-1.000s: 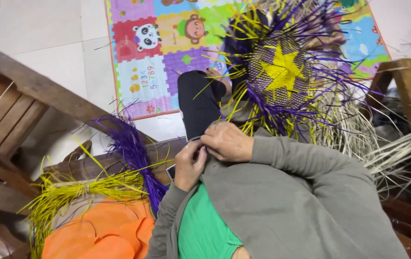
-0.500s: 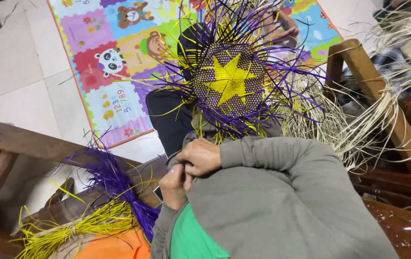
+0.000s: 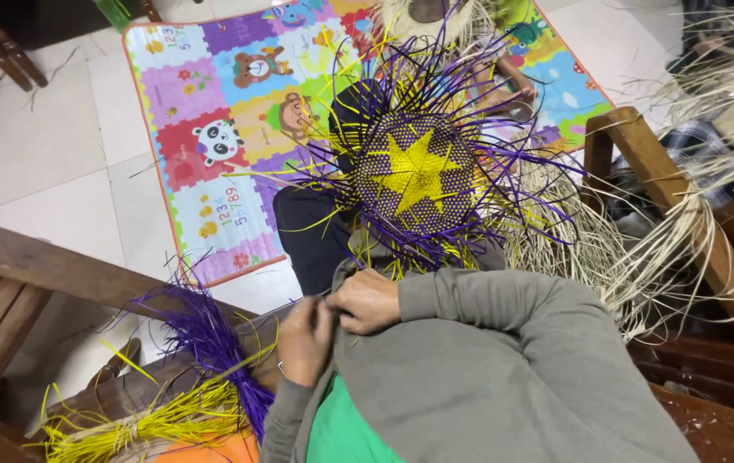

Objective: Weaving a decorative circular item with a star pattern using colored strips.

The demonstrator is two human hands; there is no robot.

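Round purple woven straw disc with a yellow star [image 3: 416, 176], centre frame above our hands | left hand [image 3: 305, 340] and right hand [image 3: 369, 301] curl together at its near edge, what they pinch we cannot tell | we judge: keep loose strands taut, flat.

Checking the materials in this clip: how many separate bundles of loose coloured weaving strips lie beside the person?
2: a purple bundle on the wooden bench at lower left, and a yellow bundle just below it near the frame's bottom edge. The grey sleeve may hide more.
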